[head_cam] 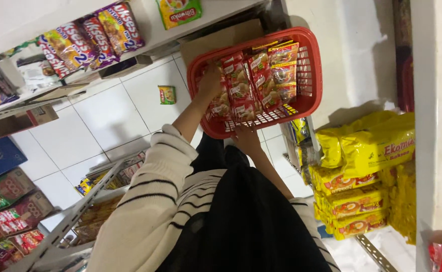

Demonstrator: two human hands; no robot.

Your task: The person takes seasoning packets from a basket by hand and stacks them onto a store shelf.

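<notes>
From the head camera, looking down past a striped cream sleeve (150,201): a red basket (309,38) held out in front, above a white tiled floor (105,116). Packed inside, in rows from the left wall to the far right corner, lots of red snack packets (243,85). Reaching in by the left wall of the basket with the left hand (210,83), fingers bent down on top of the packets and touching them; hard to tell if pinching one or just resting there. Pressed up against the near rim of the basket with the right hand (246,138), seeming to hold the basket up from below; fingers mostly hidden, so cannot tell how far curled. Down on the floor, well apart from the basket, one small yellow packet (166,94) lying alone. Off to the right, stacks of yellow noodle packs (354,201) on a shelf. Up in the top left corner, a shelf of purple and yellow bags (85,40). Likely trouble from here: held by only one hand at one rim, so easy to tip. Pushing down with the left hand could tilt it and spill packets over the side onto the floor. Also easy to step on the small packet below.
</notes>
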